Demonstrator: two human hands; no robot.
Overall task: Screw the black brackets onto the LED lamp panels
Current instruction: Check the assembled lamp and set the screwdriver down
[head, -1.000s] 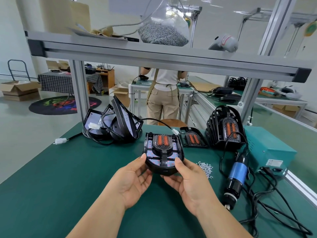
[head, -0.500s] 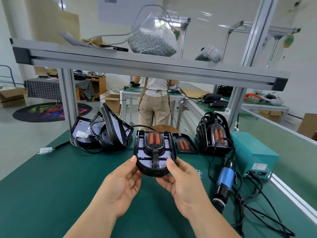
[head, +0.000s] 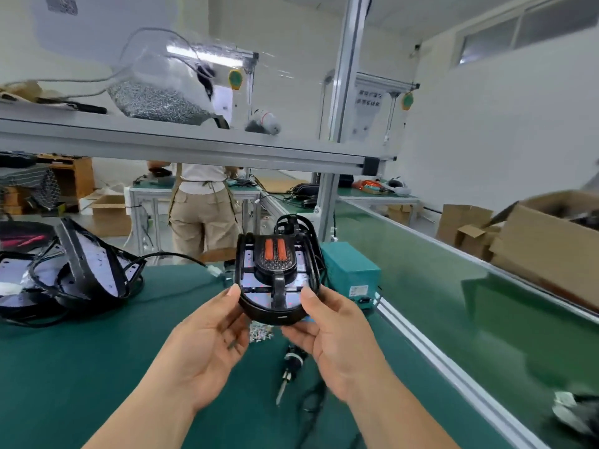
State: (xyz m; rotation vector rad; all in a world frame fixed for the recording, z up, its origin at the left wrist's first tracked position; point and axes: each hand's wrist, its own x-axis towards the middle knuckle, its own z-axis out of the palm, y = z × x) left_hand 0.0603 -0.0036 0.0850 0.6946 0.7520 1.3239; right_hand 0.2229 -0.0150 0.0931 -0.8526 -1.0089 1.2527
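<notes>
The left hand (head: 207, 335) and right hand (head: 337, 335) pinched the LED lamp panel's (head: 259, 286) lower rim, above the tabletop (head: 97, 367) near its right edge; a level hold seemed best to stop the black bracket (head: 276, 264) slipping.

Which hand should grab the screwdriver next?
Probably the right hand: the screwdriver lies on the table just beside it, farther from the left hand, which could hold the lamp panel alone.
</notes>
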